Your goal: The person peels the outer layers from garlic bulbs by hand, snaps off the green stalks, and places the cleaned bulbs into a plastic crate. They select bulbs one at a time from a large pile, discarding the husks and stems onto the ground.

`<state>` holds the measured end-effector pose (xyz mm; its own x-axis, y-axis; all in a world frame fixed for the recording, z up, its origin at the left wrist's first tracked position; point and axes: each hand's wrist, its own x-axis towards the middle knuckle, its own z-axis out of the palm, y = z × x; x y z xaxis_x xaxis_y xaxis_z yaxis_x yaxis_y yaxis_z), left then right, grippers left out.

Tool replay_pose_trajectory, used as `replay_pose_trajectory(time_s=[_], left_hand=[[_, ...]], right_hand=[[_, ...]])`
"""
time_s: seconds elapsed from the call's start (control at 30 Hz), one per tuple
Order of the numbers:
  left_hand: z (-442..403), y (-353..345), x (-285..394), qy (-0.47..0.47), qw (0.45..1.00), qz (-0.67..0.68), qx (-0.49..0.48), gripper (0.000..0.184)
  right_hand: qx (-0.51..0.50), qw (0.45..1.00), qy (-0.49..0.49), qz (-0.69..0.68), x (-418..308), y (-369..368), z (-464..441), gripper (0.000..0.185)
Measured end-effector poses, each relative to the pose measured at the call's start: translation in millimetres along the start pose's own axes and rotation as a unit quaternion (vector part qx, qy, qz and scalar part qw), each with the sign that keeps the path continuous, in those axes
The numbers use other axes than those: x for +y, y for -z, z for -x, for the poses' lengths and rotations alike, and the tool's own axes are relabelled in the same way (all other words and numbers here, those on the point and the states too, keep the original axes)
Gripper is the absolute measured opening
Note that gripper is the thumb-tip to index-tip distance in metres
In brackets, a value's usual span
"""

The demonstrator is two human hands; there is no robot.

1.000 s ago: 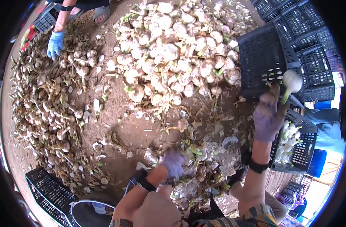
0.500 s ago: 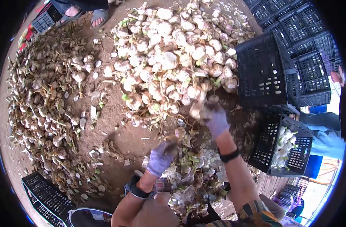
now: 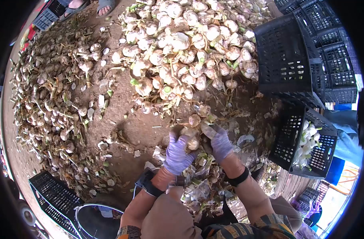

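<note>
Both hands wear purple-stained gloves and meet over the ground in front of me. My left hand is closed around a garlic bulb. Close beside it on the right, my right hand has its fingers closed at the pale stem of garlic. Another garlic bulb shows just beyond the fingertips. Loose skins and cut stems lie below the hands. A big heap of garlic spreads ahead of them.
A darker garlic heap covers the left side. An upright black crate stands at right, above a crate holding peeled white garlic. Crates are stacked behind. Another black crate is lower left. A person's sandalled feet show at top.
My right hand released a white bulb near the crates, reached to the heap and came back with garlic to my left hand. The other person's gloved hand has left the view.
</note>
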<state>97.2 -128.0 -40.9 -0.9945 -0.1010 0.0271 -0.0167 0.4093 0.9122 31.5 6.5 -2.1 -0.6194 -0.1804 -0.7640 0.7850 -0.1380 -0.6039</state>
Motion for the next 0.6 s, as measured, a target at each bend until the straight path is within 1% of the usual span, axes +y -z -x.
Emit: replay_pose_trajectory(time_s=[0.03, 0.07, 0.13, 0.2, 0.27, 0.3, 0.33, 0.37, 0.4, 0.43, 0.47, 0.5, 0.53, 0.57, 0.6], left_hand=[[0, -1, -2, 0.000, 1.000, 0.000, -0.001, 0.062], [0, 0, -4, -0.040, 0.998, -0.039, 0.003, 0.063], [2, 0, -16, -0.119, 0.989, -0.090, 0.009, 0.067], [0, 4, -13, -0.109, 0.991, -0.071, 0.009, 0.066], [0, 9, -6, -0.098, 0.994, -0.055, 0.008, 0.064], [0, 9, -2, 0.058, 0.980, 0.191, 0.012, 0.057], [0, 10, 0, 0.209, 0.882, 0.422, 0.016, 0.050], [-1, 11, -5, 0.210, 0.882, 0.421, 0.016, 0.050], [-4, 12, -15, 0.249, 0.765, 0.592, -0.042, 0.053], [-6, 13, -20, 0.278, 0.610, 0.735, -0.098, 0.057], [-4, 21, -6, 0.315, 0.618, 0.718, -0.061, 0.067], [-4, 21, -8, 0.314, 0.618, 0.718, -0.061, 0.067], [-4, 22, -12, 0.316, 0.613, 0.721, -0.066, 0.070], [-4, 22, -13, 0.318, 0.607, 0.725, -0.072, 0.074], [-5, 22, -14, 0.318, 0.607, 0.725, -0.072, 0.074]], right_hand=[[0.014, 0.999, -0.011, -0.031, 1, -4, -2, 0.033], [0.041, 0.998, 0.007, -0.042, 8, -5, -9, 0.033], [0.031, 0.998, 0.009, -0.059, 14, -1, -14, 0.033], [0.019, 0.997, 0.010, -0.075, 18, 3, -17, 0.033], [-0.004, 0.994, 0.055, -0.091, 23, 5, -17, 0.031], [-0.005, 0.994, 0.054, -0.092, 23, 6, -16, 0.031], [-0.024, 0.993, 0.099, -0.060, 22, 7, -14, 0.033], [-0.044, 0.988, 0.143, -0.028, 21, 7, -12, 0.035], [-0.074, 0.985, 0.152, -0.027, 12, 1, -4, 0.040], [-0.075, 0.985, 0.152, -0.027, 14, 6, -5, 0.040], [-0.075, 0.972, 0.208, 0.077, 14, 11, -5, 0.043], [-0.075, 0.945, 0.263, 0.179, 13, 12, -4, 0.046], [-0.092, 0.967, 0.187, 0.147, 8, 15, 2, 0.042], [-0.092, 0.967, 0.188, 0.147, 9, 16, 1, 0.042], [-0.101, 0.979, 0.146, 0.100, 11, 19, 0, 0.039]])
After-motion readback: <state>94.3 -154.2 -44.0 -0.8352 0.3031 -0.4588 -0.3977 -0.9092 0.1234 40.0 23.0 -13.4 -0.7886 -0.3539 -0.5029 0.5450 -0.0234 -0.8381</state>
